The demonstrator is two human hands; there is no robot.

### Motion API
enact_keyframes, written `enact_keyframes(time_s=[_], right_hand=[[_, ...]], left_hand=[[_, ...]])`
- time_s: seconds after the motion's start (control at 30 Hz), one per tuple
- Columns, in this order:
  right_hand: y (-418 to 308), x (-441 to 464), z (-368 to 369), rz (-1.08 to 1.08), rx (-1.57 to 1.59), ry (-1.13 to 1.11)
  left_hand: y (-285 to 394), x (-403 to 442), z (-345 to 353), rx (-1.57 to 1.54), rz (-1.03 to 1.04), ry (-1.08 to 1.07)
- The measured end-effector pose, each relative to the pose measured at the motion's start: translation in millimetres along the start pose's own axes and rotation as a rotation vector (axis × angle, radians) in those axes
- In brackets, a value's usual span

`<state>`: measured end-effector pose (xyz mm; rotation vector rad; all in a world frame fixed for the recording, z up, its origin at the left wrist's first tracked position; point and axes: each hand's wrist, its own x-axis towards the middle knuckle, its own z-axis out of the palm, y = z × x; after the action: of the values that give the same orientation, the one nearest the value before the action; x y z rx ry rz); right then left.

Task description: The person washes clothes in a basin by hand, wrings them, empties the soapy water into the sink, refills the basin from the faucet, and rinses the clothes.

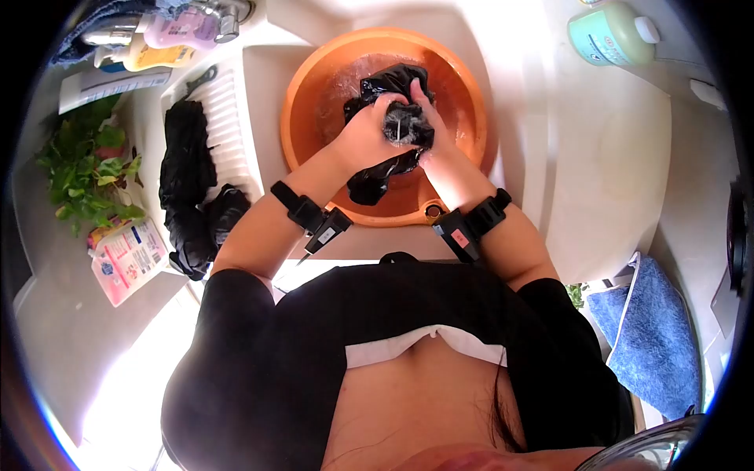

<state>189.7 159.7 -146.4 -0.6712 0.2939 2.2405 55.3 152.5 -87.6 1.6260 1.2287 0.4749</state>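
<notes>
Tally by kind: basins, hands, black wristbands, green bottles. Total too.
Orange basin: 1
Hands: 2 (left hand, right hand)
Black wristbands: 2
Green bottle: 1
Total: 6

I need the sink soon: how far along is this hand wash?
Partway, it seems. Done: the black cloth is wet and sudsy. In hand: the left hand and right hand grip it over the orange basin. Left: probably rinsing off those suds. Whether the dark bundle on the ridged board is washed, I cannot tell.
</notes>
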Motion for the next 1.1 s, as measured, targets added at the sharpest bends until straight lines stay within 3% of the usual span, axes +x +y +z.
enact_keyframes(time_s=[0.07,0.17,0.3,0.33,0.43,0.47,0.57,0.6,0.7,0.77,0.83,0.87,0.93,0.97,1.07,1.1], right_hand=[[4.6,7.4,-5.8,0.035,0.088,0.033],[10.6,4.9,-3.6,-0.147,-0.069,0.178],[8.2,5.7,-7.5,-0.254,-0.405,0.123],[9.2,6.7,-4.6,-0.289,-0.362,0.154],[-6.4,-0.8,12.8,-0.241,-1.043,0.336],[-9.9,-2.5,15.8,-0.222,-1.267,0.394],[-13.4,-0.7,7.0,-0.477,-1.418,0.442],[-14.0,15.6,-17.5,-0.554,-1.291,0.521],[-22.1,3.8,5.6,-0.537,-0.939,0.632],[-19.2,1.1,12.5,-0.599,-0.927,0.657],[-17.4,-1.3,14.7,-0.681,-0.999,0.702],[-18.4,-0.9,9.0,-0.613,-1.058,0.726],[-19.4,2.7,-19.4,-0.477,-1.184,0.779],[-13.7,9.8,-35.3,-0.394,-1.081,0.722],[-5.6,11.1,-43.8,-0.219,-1.451,0.885],[-4.8,17.6,-57.2,-0.154,-1.513,0.841]], left_hand=[[-2.4,-1.5,2.4,-0.035,-0.017,0.042],[-8.6,0.6,4.4,0.003,-0.034,0.104],[-21.6,6.8,3.9,-0.022,-0.009,0.235],[-29.3,6.0,5.0,-0.056,-0.101,0.255],[-48.3,5.1,-6.1,-0.183,-0.298,0.212],[-60.7,3.9,-11.9,-0.081,-0.336,0.196],[-41.2,-9.7,-36.7,0.161,-0.351,0.110],[-45.0,-14.0,-42.4,0.322,-0.306,0.121],[-71.1,-39.0,-52.1,0.559,-0.183,0.027],[-76.3,-46.5,-57.5,0.725,-0.298,-0.248],[-33.7,-37.7,-64.5,0.896,-0.478,-0.510],[-21.2,-21.8,-64.7,0.975,-0.628,-0.631],[-10.1,-3.3,-48.8,1.075,-0.329,-0.261],[-8.2,4.1,-41.6,1.109,-0.182,-0.074],[-43.4,26.2,-18.2,0.984,-0.226,-0.212],[-50.3,32.1,-13.6,0.971,-0.286,-0.326]])
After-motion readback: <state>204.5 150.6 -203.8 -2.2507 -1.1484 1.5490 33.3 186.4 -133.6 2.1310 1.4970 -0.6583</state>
